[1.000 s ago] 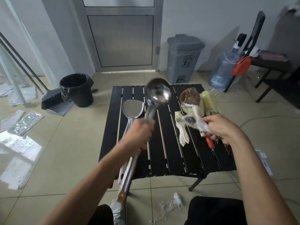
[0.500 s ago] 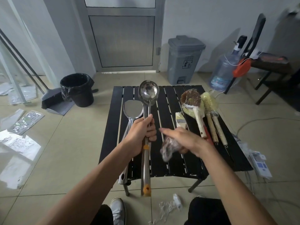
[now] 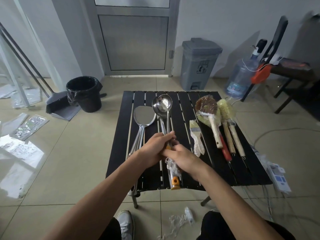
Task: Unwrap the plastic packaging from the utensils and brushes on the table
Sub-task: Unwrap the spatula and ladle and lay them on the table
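Between spatula (image 3: 144, 116) and wrapped brushes (image 3: 206, 105), left hand (image 3: 155, 148) grips the ladle (image 3: 162, 104), right hand (image 3: 184, 159) fingers clutching plastic (image 3: 171, 168).

The ladles (image 3: 162, 105) run straight ahead of both hands up the middle slats, and their bowls bar the far reach. The spatula (image 3: 144, 116) lies just beside the left hand (image 3: 154, 148), with a bare strip of table (image 3: 121, 135) past it. Near the right hand (image 3: 185, 158) sits the paintbrush (image 3: 195, 134), then the wrapped brushes (image 3: 216, 122). The corner nearest the right wrist is free.
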### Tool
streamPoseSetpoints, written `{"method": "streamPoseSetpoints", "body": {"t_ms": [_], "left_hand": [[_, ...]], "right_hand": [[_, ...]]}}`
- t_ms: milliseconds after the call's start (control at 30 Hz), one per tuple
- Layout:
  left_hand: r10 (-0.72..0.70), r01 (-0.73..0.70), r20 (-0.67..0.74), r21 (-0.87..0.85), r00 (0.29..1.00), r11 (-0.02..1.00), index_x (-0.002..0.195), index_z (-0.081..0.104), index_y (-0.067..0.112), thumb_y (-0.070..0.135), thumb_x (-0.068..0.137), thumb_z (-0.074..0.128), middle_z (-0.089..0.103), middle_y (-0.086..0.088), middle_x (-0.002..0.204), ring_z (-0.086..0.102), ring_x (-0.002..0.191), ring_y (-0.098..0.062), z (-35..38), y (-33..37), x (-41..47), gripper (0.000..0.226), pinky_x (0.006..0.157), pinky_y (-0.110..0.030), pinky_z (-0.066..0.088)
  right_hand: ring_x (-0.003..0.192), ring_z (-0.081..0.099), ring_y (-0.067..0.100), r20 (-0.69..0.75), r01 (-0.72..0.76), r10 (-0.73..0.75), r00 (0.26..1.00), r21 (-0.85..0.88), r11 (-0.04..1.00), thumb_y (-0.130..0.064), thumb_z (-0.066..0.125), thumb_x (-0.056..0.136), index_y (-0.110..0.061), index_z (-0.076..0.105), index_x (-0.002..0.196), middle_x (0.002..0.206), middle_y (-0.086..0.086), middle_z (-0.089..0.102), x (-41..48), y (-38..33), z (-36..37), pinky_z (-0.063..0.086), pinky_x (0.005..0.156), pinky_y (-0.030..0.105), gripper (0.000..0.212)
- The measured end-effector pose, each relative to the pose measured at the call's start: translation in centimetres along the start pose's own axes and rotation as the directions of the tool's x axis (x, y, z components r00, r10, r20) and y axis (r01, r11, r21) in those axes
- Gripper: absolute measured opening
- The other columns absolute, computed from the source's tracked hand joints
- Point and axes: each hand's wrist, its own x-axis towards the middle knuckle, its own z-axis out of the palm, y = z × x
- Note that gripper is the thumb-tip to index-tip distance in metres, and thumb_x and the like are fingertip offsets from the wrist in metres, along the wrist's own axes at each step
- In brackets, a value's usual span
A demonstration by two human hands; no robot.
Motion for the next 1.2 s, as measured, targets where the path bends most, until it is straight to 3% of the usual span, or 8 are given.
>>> {"method": "streamPoseSetpoints", "body": {"t_ms": [133, 367, 533, 733, 900, 1000, 1100, 1200], "left_hand": [[0.05, -0.011, -0.108, 0.342, 0.993, 0.94, 0.1, 0.069, 0.001, 0.034, 0.104, 0.062, 0.065, -0.012, 0.086, 0.065, 0.079, -0.022, 0.2, -0.5, 0.4, 0.035, 0.076, -0.032, 0.055], [0.089, 0.016, -0.121, 0.677, 0.989, 0.736, 0.083, 0.057, 0.013, 0.036, 0.111, 0.044, 0.055, -0.003, 0.076, 0.054, 0.068, -0.015, 0.0, -1.2, 0.4, 0.038, 0.062, -0.03, 0.046], [0.128, -0.014, -0.126, 0.658, 0.984, 0.753, 0.08, 0.059, 0.007, 0.033, 0.11, 0.049, 0.054, -0.006, 0.069, 0.049, 0.056, -0.015, -0.3, -1.3, 0.9, 0.041, 0.055, -0.03, 0.042], [0.158, 0.017, -0.201, 0.667, 0.967, 0.745, 0.084, 0.063, 0.005, 0.031, 0.108, 0.056, 0.059, -0.005, 0.067, 0.052, 0.05, -0.013, -0.8, -1.8, 1.1, 0.036, 0.047, -0.024, 0.043], [0.219, 0.021, -0.235, 0.725, 0.947, 0.689, 0.095, 0.064, 0.007, 0.026, 0.107, 0.056, 0.067, -0.003, 0.069, 0.059, 0.042, -0.002, -0.5, -2.2, 1.3, 0.024, 0.042, -0.016, 0.046], [0.228, 0.011, -0.239, 0.713, 0.944, 0.701, 0.103, 0.063, 0.005, 0.023, 0.108, 0.049, 0.07, -0.008, 0.076, 0.067, 0.049, -0.007, -0.1, -2.1, 1.2, 0.023, 0.044, -0.024, 0.054], [0.207, 0.024, -0.236, 0.711, 0.95, 0.703, 0.105, 0.064, 0.005, 0.032, 0.107, 0.05, 0.071, -0.012, 0.079, 0.074, 0.061, -0.024, 0.1, -1.8, 1.0, 0.03, 0.054, -0.04, 0.065], [0.193, 0.08, -0.256, 0.77, 0.947, 0.633, 0.103, 0.064, 0.006, 0.049, 0.105, 0.052, 0.071, -0.011, 0.076, 0.071, 0.05, -0.018, 0.0, -1.7, 0.8, 0.044, 0.048, -0.033, 0.06]], "right_hand": [[0.075, 0.066, 0.018, -0.094, -0.057, 0.036, 0.995, -0.233, 0.971, -0.043, 0.056, 0.1, -0.014, 0.071, 0.099, 0.078, 0.002, 0.068, 0.7, 1.0, 0.1, 0.049, 0.072, 0.036, 0.033], [0.07, 0.062, 0.017, -0.14, -0.16, 0.115, 0.984, -0.378, 0.912, -0.053, 0.05, 0.101, -0.013, 0.069, 0.089, 0.076, 0.001, 0.065, 1.9, 2.1, -0.6, 0.045, 0.064, 0.033, 0.045], [0.083, 0.064, 0.021, -0.119, -0.131, 0.092, 0.989, -0.383, 0.915, -0.052, 0.038, 0.102, -0.01, 0.065, 0.087, 0.085, 0.005, 0.068, 2.1, 2.0, -1.7, 0.049, 0.081, 0.042, 0.053], [0.068, 0.05, 0.019, -0.186, -0.093, 0.011, 0.982, -0.436, 0.895, -0.038, 0.039, 0.108, -0.01, 0.056, 0.078, 0.073, 0.005, 0.051, 2.4, 2.4, -2.9, 0.039, 0.068, 0.037, 0.045], [0.055, 0.049, 0.017, 0.069, -0.135, 0.126, 0.99, 0.161, 0.978, -0.033, 0.045, 0.109, -0.008, 0.058, 0.083, 0.064, 0.005, 0.056, 1.7, 2.2, -3.9, 0.031, 0.046, 0.026, 0.039], [0.054, 0.047, 0.016, 0.222, -0.209, 0.151, 0.963, 0.264, 0.942, -0.033, 0.045, 0.109, -0.007, 0.059, 0.091, 0.067, 0.005, 0.056, 1.6, 2.4, -3.9, 0.022, 0.049, 0.028, 0.035], [0.064, 0.053, 0.02, 0.087, -0.213, 0.218, 0.972, -0.064, 0.975, -0.056, 0.039, 0.107, -0.005, 0.067, 0.099, 0.075, 0.008, 0.063, 1.5, 2.2, -3.7, 0.034, 0.058, 0.032, 0.059], [0.073, 0.061, 0.024, -0.041, -0.176, 0.175, 0.984, -0.43, 0.886, -0.073, 0.037, 0.098, 0.001, 0.068, 0.098, 0.09, 0.018, 0.072, 1.6, 2.4, -3.3, 0.046, 0.069, 0.037, 0.08]]}}
